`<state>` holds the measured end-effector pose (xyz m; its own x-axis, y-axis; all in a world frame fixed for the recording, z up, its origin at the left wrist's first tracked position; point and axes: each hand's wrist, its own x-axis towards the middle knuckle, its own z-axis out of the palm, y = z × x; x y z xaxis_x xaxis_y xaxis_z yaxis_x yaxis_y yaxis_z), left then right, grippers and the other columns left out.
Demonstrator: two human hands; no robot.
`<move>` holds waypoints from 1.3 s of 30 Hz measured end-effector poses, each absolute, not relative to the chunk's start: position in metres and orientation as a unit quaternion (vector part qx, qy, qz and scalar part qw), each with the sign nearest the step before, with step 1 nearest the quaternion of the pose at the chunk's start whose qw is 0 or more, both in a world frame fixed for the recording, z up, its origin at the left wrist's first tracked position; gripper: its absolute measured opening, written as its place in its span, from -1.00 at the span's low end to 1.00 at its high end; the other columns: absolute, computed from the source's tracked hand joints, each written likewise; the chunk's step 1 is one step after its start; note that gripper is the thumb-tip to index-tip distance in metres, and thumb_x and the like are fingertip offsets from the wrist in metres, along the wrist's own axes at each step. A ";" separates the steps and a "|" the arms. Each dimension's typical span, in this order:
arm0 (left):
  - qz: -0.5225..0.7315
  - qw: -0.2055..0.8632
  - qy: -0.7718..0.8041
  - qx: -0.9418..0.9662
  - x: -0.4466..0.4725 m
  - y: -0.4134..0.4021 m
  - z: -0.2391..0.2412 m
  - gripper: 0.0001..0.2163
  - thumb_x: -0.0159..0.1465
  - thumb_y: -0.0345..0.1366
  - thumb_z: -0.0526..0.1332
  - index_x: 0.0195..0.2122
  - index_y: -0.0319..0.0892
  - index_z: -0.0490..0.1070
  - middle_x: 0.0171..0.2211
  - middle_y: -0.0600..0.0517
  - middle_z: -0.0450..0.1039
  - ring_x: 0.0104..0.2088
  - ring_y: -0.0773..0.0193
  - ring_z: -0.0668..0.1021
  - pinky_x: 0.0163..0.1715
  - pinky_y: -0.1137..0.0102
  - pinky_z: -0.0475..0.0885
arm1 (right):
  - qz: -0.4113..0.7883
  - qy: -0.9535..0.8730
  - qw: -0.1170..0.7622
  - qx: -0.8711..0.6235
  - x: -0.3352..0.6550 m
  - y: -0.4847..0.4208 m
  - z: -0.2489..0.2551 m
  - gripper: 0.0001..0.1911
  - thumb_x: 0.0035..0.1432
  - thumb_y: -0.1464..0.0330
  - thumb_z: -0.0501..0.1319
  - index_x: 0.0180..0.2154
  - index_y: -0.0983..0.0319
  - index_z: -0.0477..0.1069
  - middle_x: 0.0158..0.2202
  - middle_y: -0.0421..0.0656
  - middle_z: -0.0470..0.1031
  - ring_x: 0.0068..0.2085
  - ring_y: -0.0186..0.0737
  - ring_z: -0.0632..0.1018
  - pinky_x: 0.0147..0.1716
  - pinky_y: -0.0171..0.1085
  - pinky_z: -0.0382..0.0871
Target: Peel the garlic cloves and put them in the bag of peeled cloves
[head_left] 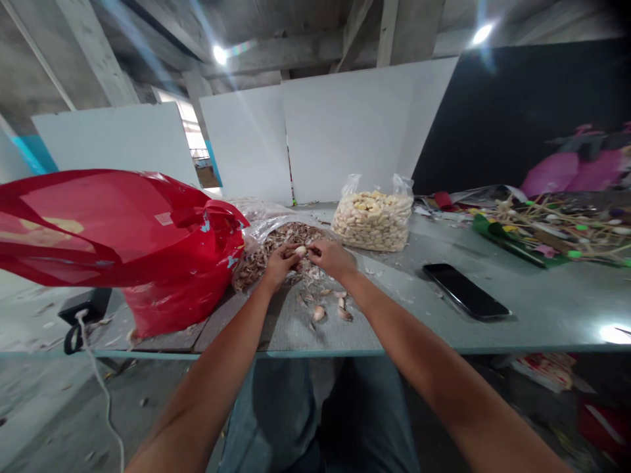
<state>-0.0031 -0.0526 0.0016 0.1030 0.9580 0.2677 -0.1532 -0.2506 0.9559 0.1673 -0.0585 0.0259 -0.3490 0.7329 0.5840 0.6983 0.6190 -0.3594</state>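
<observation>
A pale garlic clove (pixel 300 250) is pinched between the fingertips of my left hand (pixel 280 267) and my right hand (pixel 334 258), above the table. Just behind and below the hands, a clear plastic bag lies open, full of brown garlic skins (pixel 266 247). Several loose garlic cloves (pixel 319 313), some with skin on, rest on the table on the near side of my hands. Behind my right hand stands a clear bag of peeled garlic cloves (pixel 373 222), its handles upright.
A large red plastic bag (pixel 182 263) stands at the left, close to my left forearm. Near it lie a black power adapter (pixel 86 304) and white cable. A black phone (pixel 466 290) lies to the right. Farther right are craft sticks (pixel 552 230) and green material. White panels (pixel 365 125) stand behind.
</observation>
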 end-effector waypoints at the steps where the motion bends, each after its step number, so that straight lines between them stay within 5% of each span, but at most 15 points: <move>1: 0.563 0.494 0.359 0.556 -0.003 -0.052 0.001 -0.47 -0.14 -0.12 0.48 -0.17 -0.25 0.43 -0.45 0.10 0.46 -0.58 0.47 0.43 -0.56 0.50 0.36 | 0.014 -0.818 0.364 -0.445 0.166 -0.060 0.026 -0.81 0.20 0.38 0.14 -0.21 0.23 0.52 -0.24 -0.09 0.59 -0.23 -0.20 0.54 -0.23 -0.29 0.32; 9: 0.562 0.540 0.314 0.541 -0.004 -0.052 -0.001 -0.55 -0.03 -0.15 0.42 -0.12 -0.17 0.44 -0.33 0.08 0.47 -0.57 0.48 0.43 -0.55 0.48 0.36 | -0.051 -0.804 0.366 -0.466 0.161 -0.064 0.026 -0.82 0.18 0.40 0.13 -0.20 0.23 0.47 -0.21 -0.07 0.55 -0.20 -0.16 0.51 -0.24 -0.28 0.30; 24: 0.543 0.607 0.265 0.515 0.003 -0.062 0.008 -0.67 0.03 -0.24 0.36 -0.22 -0.11 0.28 -0.53 0.20 0.26 -0.61 0.48 0.33 -0.61 0.52 0.24 | -0.053 -0.806 0.387 -0.445 0.166 -0.063 0.032 -0.80 0.19 0.39 0.11 -0.17 0.20 0.47 -0.14 -0.09 0.53 -0.12 -0.18 0.49 -0.15 -0.29 0.30; 31: 0.509 0.654 0.245 0.503 0.001 -0.065 0.012 -0.70 0.04 -0.29 0.32 -0.25 -0.10 0.24 -0.48 0.18 0.29 -0.62 0.47 0.32 -0.59 0.49 0.27 | -0.020 -0.796 0.426 -0.429 0.170 -0.053 0.028 -0.80 0.13 0.39 0.14 -0.21 0.20 0.49 -0.23 -0.15 0.55 -0.25 -0.23 0.49 -0.25 -0.32 0.30; 39: 0.487 0.682 0.207 0.506 -0.003 -0.062 0.011 -0.63 0.10 -0.27 0.22 -0.03 -0.08 0.30 -0.54 0.17 0.26 -0.66 0.46 0.24 -0.61 0.48 0.23 | -0.012 -0.750 0.458 -0.478 0.186 -0.042 0.024 -0.82 0.09 0.37 0.15 -0.26 0.20 0.49 -0.33 -0.17 0.56 -0.34 -0.25 0.49 -0.31 -0.33 0.27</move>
